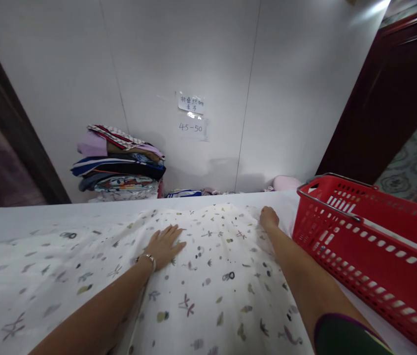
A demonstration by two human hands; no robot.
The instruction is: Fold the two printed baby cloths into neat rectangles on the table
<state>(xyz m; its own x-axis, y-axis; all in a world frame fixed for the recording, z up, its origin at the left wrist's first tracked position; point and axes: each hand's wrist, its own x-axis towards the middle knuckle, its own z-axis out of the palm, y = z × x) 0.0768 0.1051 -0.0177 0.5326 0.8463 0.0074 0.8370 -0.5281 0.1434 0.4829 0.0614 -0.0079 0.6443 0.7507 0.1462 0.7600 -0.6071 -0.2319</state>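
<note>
Patterned cloth (208,276) under left hand (164,246) and right hand (268,217); wall note (192,127) reads "45-50".

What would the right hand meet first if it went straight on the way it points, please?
The right hand looks free across the bare table strip; past the edge, probably the white wall, though depth is unclear.
</note>
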